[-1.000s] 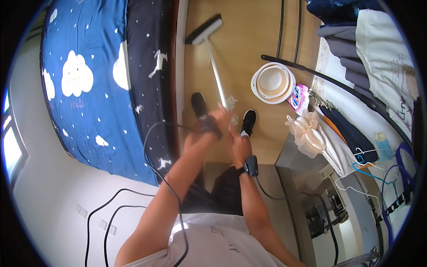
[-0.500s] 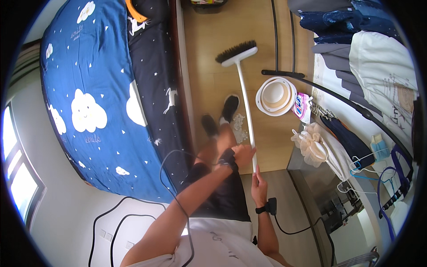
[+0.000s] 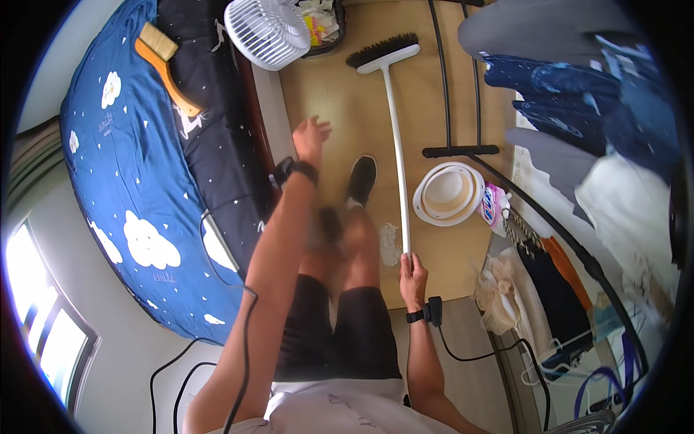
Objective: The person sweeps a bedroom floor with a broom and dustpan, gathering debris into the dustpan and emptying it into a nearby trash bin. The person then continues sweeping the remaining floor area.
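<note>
- Room: a narrow strip of wooden floor (image 3: 329, 90) runs between a bed (image 3: 97, 170) with blue and black star-patterned covers on the left and hanging clothes (image 3: 549, 79) on the right.
- Broom (image 3: 397, 145): extends along the floor strip, white handle toward the person, black bristles at the far side of its head. Whether the bristles touch the floor cannot be told. The lengthwise set appears to suit the narrow space.
- Right hand (image 3: 413, 278): closed around the near end of the handle, fingers wrapped and thumb lying along it. Holding the end presumably gives the fullest reach, though one hand alone must steady the shaft.
- Left hand (image 3: 312, 137): off the broom, above the floor beside the bed. Fingers blurred, apparently loosely bent and partly spread; nothing seen in them.
- Pale scraps (image 3: 390, 244): a small patch on the floor, just left of the handle and well apart from the bristles.
- Basins (image 3: 448, 194): white, nested one in another, probably to save floor area; a pink packet (image 3: 494, 205) sits against their right side.
- Black rack (image 3: 461, 152): its base occupies the floor right of the broom, likely for stability.
- Hand brush (image 3: 168, 79): lies on the bed, off the floor.
- White fan (image 3: 267, 32): at the bed's edge, near a dark bin (image 3: 341, 22); its support is not clear.
</note>
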The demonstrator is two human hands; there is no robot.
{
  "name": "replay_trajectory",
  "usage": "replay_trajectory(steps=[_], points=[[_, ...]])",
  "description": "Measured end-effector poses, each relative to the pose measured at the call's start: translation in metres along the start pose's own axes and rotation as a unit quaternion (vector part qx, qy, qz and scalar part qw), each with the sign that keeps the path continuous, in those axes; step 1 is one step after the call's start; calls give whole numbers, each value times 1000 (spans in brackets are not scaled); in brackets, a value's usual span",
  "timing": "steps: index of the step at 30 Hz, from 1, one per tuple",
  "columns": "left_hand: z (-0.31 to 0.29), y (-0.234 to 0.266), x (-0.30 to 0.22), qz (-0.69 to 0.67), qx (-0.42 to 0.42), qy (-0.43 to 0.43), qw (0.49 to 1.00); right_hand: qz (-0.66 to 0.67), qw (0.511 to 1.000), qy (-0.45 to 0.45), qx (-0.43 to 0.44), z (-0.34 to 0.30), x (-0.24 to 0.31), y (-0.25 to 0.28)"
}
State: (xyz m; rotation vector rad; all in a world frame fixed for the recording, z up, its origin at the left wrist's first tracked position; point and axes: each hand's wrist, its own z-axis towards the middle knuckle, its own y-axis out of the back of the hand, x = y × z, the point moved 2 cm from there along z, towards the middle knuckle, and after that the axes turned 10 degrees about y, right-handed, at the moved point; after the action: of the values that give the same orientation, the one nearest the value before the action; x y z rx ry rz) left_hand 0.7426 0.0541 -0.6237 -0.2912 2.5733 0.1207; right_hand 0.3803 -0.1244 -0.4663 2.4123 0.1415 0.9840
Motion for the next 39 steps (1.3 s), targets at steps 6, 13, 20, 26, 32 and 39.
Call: replay_trajectory(steps=[6,13,20,26,32,39], points=[[112,-55,-50,-196,12,48,979,272,945,-156,92,19,-31,-26],[203,-96,-67,-225,21,53,973,366,873,-269,175,67,-37,-41],[246,-102,-72,-245,104,-10,964,415,872,-233,114,74,11,-41],[203,-69,-22,-209,89,16,974,202,968,-148,12,49,48,-25],[108,-22,54,-200,45,72,976,-126,987,97,-27,59,89,15],[79,26,143,-40,-18,64,997,-162,969,187,12,111,121,7]])
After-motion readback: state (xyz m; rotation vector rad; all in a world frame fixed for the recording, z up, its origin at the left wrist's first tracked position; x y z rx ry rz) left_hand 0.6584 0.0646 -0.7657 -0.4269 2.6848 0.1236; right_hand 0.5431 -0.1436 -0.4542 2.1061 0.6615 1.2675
